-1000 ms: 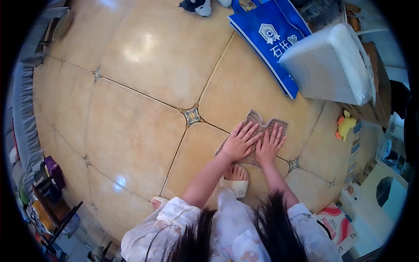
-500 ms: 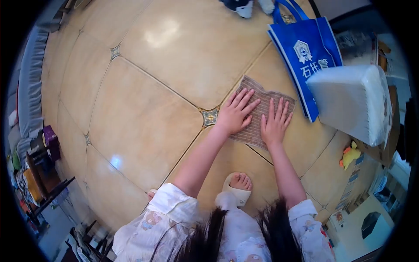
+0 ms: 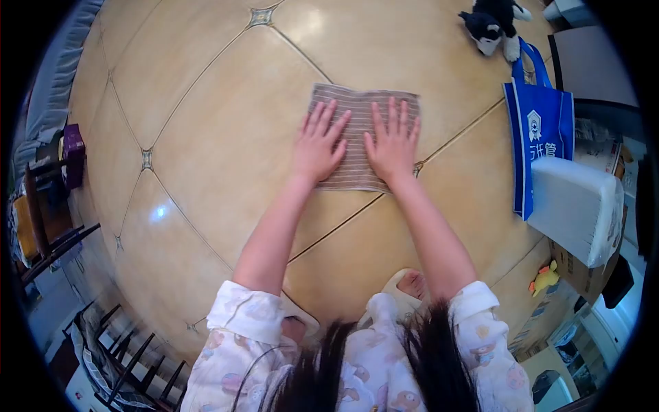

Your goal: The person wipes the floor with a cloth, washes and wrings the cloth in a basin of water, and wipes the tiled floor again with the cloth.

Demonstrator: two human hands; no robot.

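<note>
A brown striped cloth [image 3: 358,161] lies spread flat on the tiled floor [image 3: 220,123]. On its left part rests my left hand [image 3: 319,143], palm down with the fingers stretched out. My right hand [image 3: 392,141] presses flat on the right part, its fingers spread too. Neither hand grips the cloth; both lie on top of it. Between them a strip of the cloth shows, and its far edge reaches past my fingertips.
To the right stand a blue tote bag [image 3: 549,130] and a plastic-wrapped white package [image 3: 576,206]. A black-and-white plush dog [image 3: 489,31] is at the top right, a yellow plush toy [image 3: 544,278] lower down. Dark chairs [image 3: 51,230] line the left. My slippered feet [image 3: 410,285] are below.
Both hands and the cloth have moved to the left across the floor, away from the blue bag. The view has shifted, and the cloth now covers a different patch of tile.
</note>
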